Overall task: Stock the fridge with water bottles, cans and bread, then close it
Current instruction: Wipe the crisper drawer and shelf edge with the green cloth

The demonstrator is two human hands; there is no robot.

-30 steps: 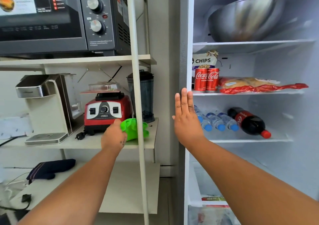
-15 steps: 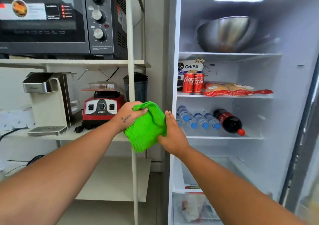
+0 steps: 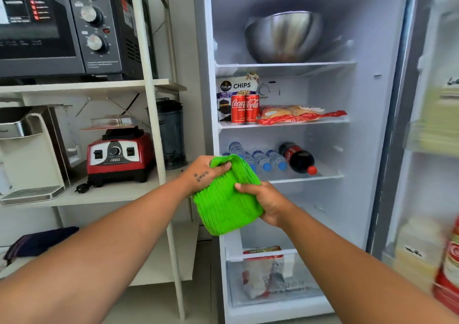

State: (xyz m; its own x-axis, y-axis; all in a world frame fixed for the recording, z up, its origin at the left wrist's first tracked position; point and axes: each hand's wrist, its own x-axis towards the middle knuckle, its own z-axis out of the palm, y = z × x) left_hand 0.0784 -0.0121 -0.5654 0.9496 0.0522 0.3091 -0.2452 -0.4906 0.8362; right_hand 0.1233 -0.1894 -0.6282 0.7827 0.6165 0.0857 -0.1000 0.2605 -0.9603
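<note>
The fridge (image 3: 367,149) stands open in front of me. Two red cola cans (image 3: 244,109) stand on the middle shelf beside a bagged bread loaf (image 3: 295,113). Several water bottles (image 3: 263,160) lie on the shelf below, next to a dark cola bottle (image 3: 298,159). Both hands hold a bright green cloth (image 3: 223,204) in front of the fridge's left edge. My left hand (image 3: 203,172) grips its top corner, and my right hand (image 3: 267,202) grips its right side.
A steel bowl (image 3: 283,35) fills the top shelf; a chips bag (image 3: 236,87) stands behind the cans. The open fridge door (image 3: 432,137) with stocked racks is at right. A rack at left holds an oven (image 3: 62,23), red blender base (image 3: 119,153) and white dispenser (image 3: 27,149).
My left hand lifted the green cloth off the rack shelf and brought it before the fridge. My right hand left the fridge edge and took hold of the cloth. The view swung right.
</note>
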